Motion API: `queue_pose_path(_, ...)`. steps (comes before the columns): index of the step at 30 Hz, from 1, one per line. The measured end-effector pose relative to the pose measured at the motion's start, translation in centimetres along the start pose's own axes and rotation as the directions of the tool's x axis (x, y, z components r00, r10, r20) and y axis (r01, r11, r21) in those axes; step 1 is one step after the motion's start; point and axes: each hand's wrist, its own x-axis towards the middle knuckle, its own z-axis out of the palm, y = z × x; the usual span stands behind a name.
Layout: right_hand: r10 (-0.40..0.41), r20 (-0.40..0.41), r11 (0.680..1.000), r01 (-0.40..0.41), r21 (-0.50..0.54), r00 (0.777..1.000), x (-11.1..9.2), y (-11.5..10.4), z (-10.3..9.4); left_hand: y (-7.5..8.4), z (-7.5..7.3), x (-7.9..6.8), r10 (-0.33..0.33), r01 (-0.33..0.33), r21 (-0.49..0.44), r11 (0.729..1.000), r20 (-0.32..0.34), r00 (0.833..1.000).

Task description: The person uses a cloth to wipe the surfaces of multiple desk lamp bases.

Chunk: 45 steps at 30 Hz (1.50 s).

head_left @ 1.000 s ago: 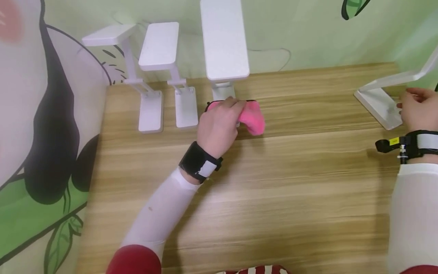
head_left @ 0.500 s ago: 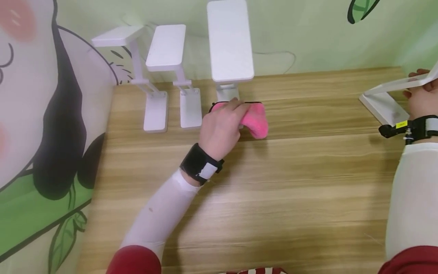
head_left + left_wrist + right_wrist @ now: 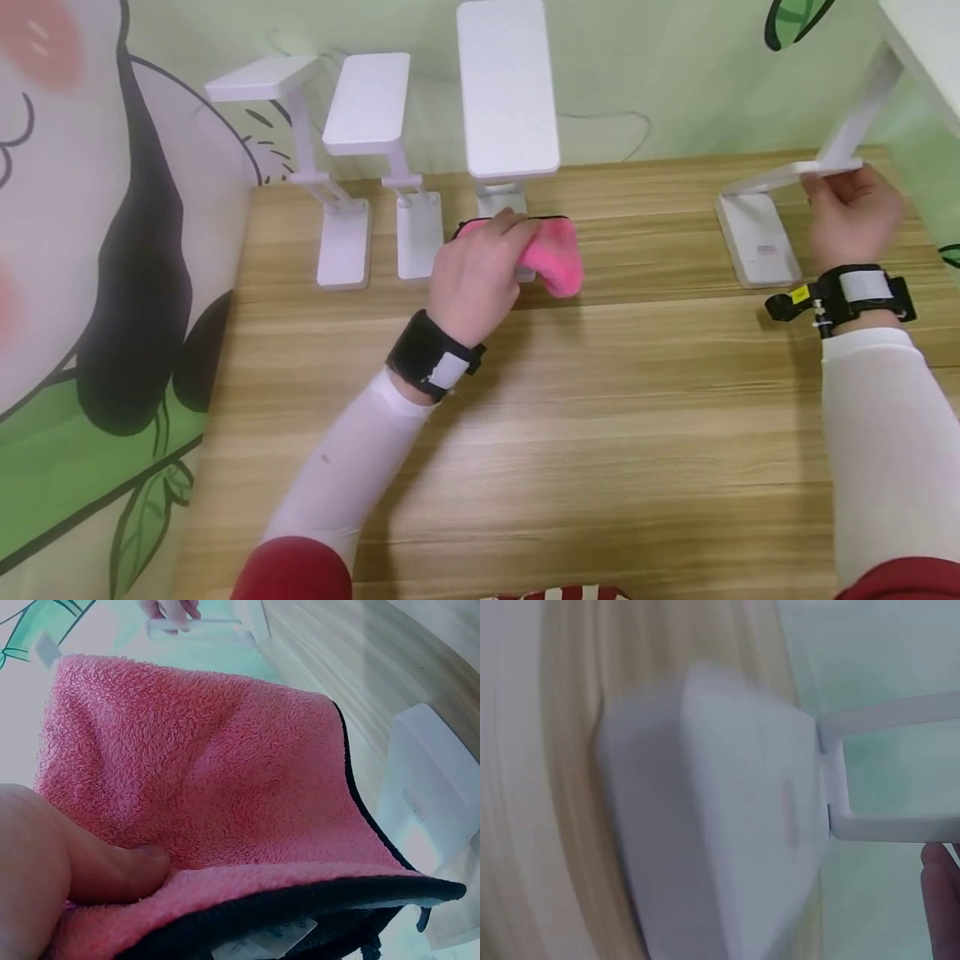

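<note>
My left hand (image 3: 472, 279) pinches a pink plush cloth (image 3: 557, 254) with black edging, held in front of the largest standing lamp. In the left wrist view the thumb (image 3: 112, 862) presses into the cloth's folded pile, and a pale label (image 3: 266, 941) shows under the black border. Over at the right, my right hand (image 3: 855, 217) grips the folding arm of a white desk lamp (image 3: 761, 242), its fingers at the arm's joint. The right wrist view has this lamp's base (image 3: 750, 795), blurred, with fingertips (image 3: 941, 892) beside the arm frame (image 3: 900, 829).
Three white folding lamps stand along the back: a left one (image 3: 343, 246), a middle one (image 3: 420, 237) and a larger one (image 3: 510, 92). A thin cable (image 3: 607, 115) runs along the green wall. The wooden table (image 3: 600, 433) spreads out in front, with a panda mural (image 3: 127, 250) at left.
My right hand has taken hold of the right lamp's arm, and that lamp has shifted left along the table. The left hand stays almost in place with the pink cloth.
</note>
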Motion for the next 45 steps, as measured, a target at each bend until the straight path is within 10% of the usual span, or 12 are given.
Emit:
queue_pose_path(7, -0.167, 0.125, 0.957, 0.192, -0.217, 0.978, -2.0, -1.4, 4.7, 0.0, 0.1, -0.1, -0.003, 0.003, -0.001, 1.000, 0.024, 1.000)
queue_pose_path(18, -0.310, 0.203, 0.919, 0.347, -0.186, 0.929, -4.7, -3.6, 11.6, 0.4, 0.6, -0.1, 0.011, -0.011, 0.002, 1.000, 0.040, 0.999)
queue_pose_path(32, -0.370, 0.355, 0.858, 0.462, -0.225, 0.859, -8.0, -5.0, 11.5, 0.8, 1.0, 0.3, 0.010, -0.007, -0.025, 1.000, 0.088, 0.996)
queue_pose_path(37, -0.497, 0.443, 0.733, 0.634, -0.245, 0.746, -12.2, -7.0, 9.1, 0.8, 1.1, 0.6, 0.006, -0.003, -0.027, 1.000, 0.111, 0.994)
queue_pose_path(43, -0.621, 0.651, 0.572, 0.820, -0.006, 0.437, -17.4, -10.1, 8.3, 1.6, 1.5, 1.3, 0.068, -0.069, 0.010, 0.998, 0.102, 0.992)
queue_pose_path(45, -0.595, 0.707, 0.549, 0.835, 0.011, 0.382, -18.4, -10.4, 8.5, 2.1, 1.7, 1.3, 0.092, -0.096, 0.027, 0.995, 0.102, 0.991)
